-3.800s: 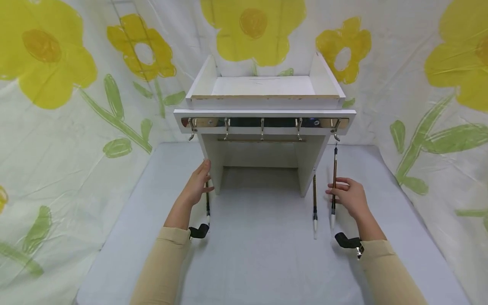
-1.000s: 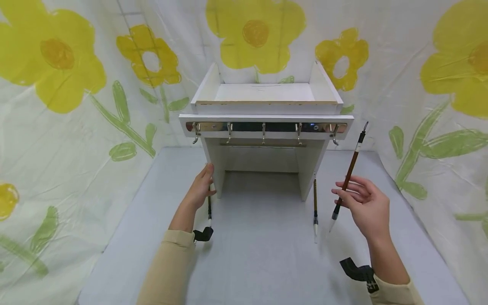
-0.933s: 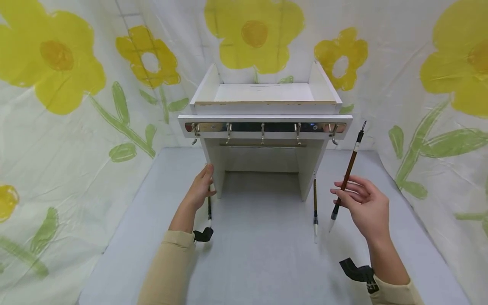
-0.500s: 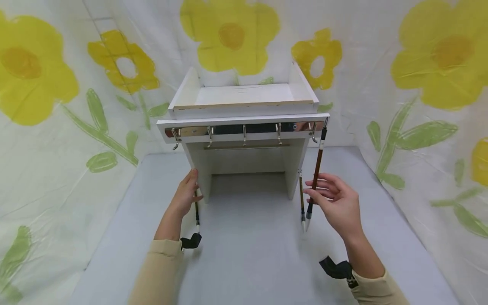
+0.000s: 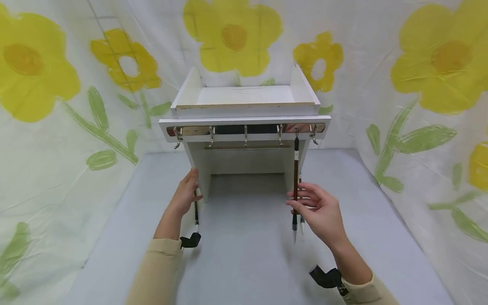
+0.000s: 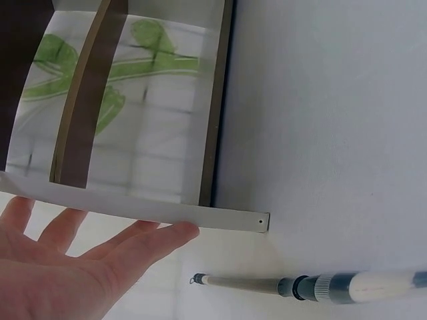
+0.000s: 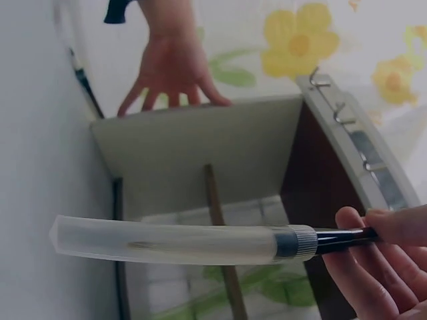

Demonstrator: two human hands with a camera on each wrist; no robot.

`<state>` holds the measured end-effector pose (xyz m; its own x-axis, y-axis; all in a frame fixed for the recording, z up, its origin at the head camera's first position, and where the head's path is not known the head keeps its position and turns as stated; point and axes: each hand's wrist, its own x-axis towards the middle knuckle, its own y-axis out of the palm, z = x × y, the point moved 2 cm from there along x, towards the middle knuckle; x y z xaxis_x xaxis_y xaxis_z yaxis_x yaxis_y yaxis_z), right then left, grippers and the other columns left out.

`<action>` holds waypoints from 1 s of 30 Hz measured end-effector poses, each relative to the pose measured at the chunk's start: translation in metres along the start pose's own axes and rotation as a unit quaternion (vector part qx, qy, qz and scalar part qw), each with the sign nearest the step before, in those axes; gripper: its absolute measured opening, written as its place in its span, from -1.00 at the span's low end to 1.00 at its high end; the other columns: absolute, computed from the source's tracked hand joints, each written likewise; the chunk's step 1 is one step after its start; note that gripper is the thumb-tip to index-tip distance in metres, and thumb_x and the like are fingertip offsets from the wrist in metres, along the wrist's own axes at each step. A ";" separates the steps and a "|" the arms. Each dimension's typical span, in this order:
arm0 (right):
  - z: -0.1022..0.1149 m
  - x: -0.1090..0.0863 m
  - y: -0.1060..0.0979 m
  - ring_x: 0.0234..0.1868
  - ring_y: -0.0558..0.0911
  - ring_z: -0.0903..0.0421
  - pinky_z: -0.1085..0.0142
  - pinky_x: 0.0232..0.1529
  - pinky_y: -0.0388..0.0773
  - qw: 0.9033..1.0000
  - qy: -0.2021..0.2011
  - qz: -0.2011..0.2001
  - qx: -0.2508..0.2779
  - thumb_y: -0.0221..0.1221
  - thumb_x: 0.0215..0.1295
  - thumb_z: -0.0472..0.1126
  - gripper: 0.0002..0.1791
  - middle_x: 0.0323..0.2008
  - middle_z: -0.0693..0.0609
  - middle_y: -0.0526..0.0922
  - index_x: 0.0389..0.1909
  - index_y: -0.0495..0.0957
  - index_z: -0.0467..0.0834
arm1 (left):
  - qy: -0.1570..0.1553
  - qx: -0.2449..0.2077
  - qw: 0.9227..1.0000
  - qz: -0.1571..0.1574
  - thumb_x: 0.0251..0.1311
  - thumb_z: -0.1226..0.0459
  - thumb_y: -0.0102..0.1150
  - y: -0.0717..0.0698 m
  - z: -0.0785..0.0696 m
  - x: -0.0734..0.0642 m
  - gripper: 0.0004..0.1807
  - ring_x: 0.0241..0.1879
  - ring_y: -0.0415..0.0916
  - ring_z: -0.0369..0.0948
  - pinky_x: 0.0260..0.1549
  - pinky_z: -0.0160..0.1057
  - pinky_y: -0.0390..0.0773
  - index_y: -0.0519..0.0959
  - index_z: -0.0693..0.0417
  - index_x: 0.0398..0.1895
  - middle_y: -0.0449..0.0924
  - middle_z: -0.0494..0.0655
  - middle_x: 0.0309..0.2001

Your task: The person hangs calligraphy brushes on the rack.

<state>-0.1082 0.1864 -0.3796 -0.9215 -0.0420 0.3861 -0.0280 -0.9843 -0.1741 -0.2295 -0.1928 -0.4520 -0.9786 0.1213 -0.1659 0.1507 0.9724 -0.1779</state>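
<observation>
My right hand (image 5: 316,212) pinches a brown-handled writing brush (image 5: 295,173) between thumb and fingers. The brush hangs nearly upright, tip down, with its black top loop overlapping the metal hook strip (image 5: 263,128) between the two rightmost hooks in the head view. A translucent cap (image 7: 167,241) covers its bristles. My left hand (image 5: 184,195) rests with extended fingers against the outer left side panel of a white shelf rack (image 6: 233,219). Close by that hand lies a second capped brush (image 6: 320,288). Partly hidden behind my right hand is a third brush (image 5: 302,224).
Several hooks project from the front strip, the far right hook (image 5: 314,134) beside the held brush. Above it, the rack has an open-topped shelf (image 5: 245,95). A white-covered table (image 5: 244,258) runs beneath, with a flower-printed curtain (image 5: 362,84) behind and at the sides.
My right hand has lifted the brush off the right side of the table and carried it left to the hook strip, bringing it from tilted to nearly upright. My left hand stays at the panel.
</observation>
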 end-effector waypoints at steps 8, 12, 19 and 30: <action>-0.008 -0.007 0.013 -0.27 0.80 0.12 0.21 -0.30 0.78 0.999 0.021 0.028 0.000 0.38 0.17 -0.47 -0.50 -0.11 -0.21 0.76 0.13 0.55 -0.19 | -0.001 -0.024 1.000 0.003 0.44 -0.34 -0.39 0.001 0.000 0.000 -0.09 0.59 -0.17 0.22 0.34 0.31 0.33 -0.23 -0.10 0.66 -0.31 0.02 0.65; -0.012 -0.010 0.017 -0.27 0.80 0.12 0.22 -0.30 0.78 0.999 0.036 0.032 -0.001 0.39 0.16 -0.46 -0.50 -0.11 -0.22 0.76 0.13 0.55 -0.18 | 0.001 -0.022 1.000 0.000 0.41 -0.37 -0.37 0.001 0.001 0.000 -0.06 0.58 -0.14 0.23 0.33 0.31 0.35 -0.20 -0.09 0.66 -0.28 0.03 0.65; -0.015 -0.009 0.021 -0.27 0.80 0.17 0.24 -0.32 0.77 0.999 0.027 0.035 -0.007 0.39 0.16 -0.46 -0.52 -0.11 -0.29 0.74 0.11 0.55 -0.21 | 0.009 -0.017 1.000 -0.002 0.40 -0.38 -0.36 -0.001 -0.001 0.002 -0.04 0.58 -0.14 0.23 0.33 0.29 0.36 -0.21 -0.08 0.66 -0.35 -0.01 0.66; -0.032 0.008 0.026 -0.26 0.80 0.09 0.32 -0.28 0.76 0.999 0.015 0.029 -0.028 0.42 0.18 -0.37 -0.54 -0.12 -0.18 0.77 0.10 0.55 -0.22 | 0.008 -0.025 1.000 0.000 0.40 -0.38 -0.36 -0.001 0.001 0.003 -0.06 0.58 -0.11 0.22 0.33 0.30 0.35 -0.20 -0.12 0.66 -0.30 0.00 0.65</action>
<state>-0.1288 0.1660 -0.4105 -0.9334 -0.0931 0.3465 0.0052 -0.9692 -0.2464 -0.2323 -0.1934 -0.4534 -0.9809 0.1234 -0.1504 0.1433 0.9812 -0.1295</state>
